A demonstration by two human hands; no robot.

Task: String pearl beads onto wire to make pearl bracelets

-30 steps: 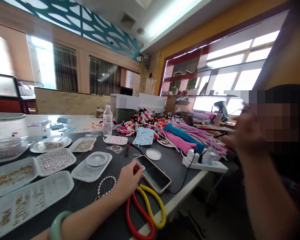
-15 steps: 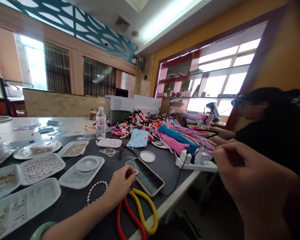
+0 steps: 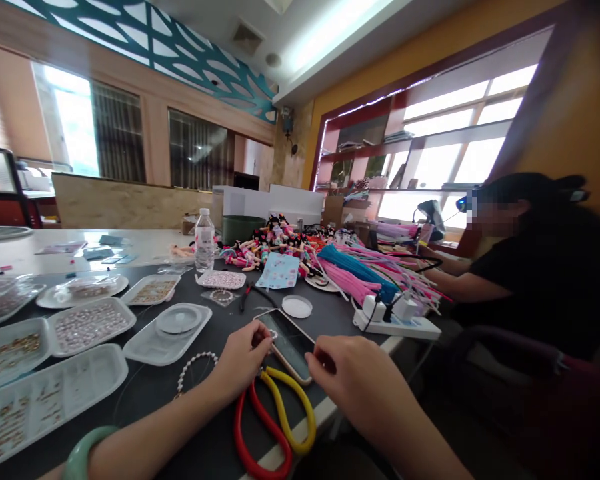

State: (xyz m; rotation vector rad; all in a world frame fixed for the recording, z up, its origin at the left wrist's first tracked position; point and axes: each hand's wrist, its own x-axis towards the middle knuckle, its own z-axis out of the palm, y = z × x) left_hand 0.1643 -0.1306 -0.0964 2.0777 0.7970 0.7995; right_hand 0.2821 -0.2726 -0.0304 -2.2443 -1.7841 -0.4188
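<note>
Two hands meet over the near edge of the dark table (image 3: 330, 320). At the left hand (image 3: 240, 360), fingertips are pressed together on a small pale bead or ring (image 3: 273, 335), held just above the near-left corner of a phone (image 3: 286, 343) lying face up. The right hand (image 3: 353, 373) has its fingers curled and its thumb bent toward them, just right of the phone; whether it pinches anything I cannot tell. A pearl bead strand (image 3: 193, 370) curves on the table just left of the left hand, touching or almost touching the wrist side. Under both hands lie looped handles, one red (image 3: 260, 440) and one yellow (image 3: 295, 420), which reach to the table's near edge.

Left of the hands, white trays (image 3: 170, 330) of beads fill the table out to the left border, so free dark surface is only a narrow strip around the strand. Beyond the phone sit a round white lid (image 3: 297, 306) and, to the right, a power strip (image 3: 397, 320) at the table's right edge. Farther off stand a water bottle (image 3: 205, 248) and a heap of pink and blue cords (image 3: 365, 270). Another person in a black top (image 3: 530, 280) sits at the far right, well apart from the hands.
</note>
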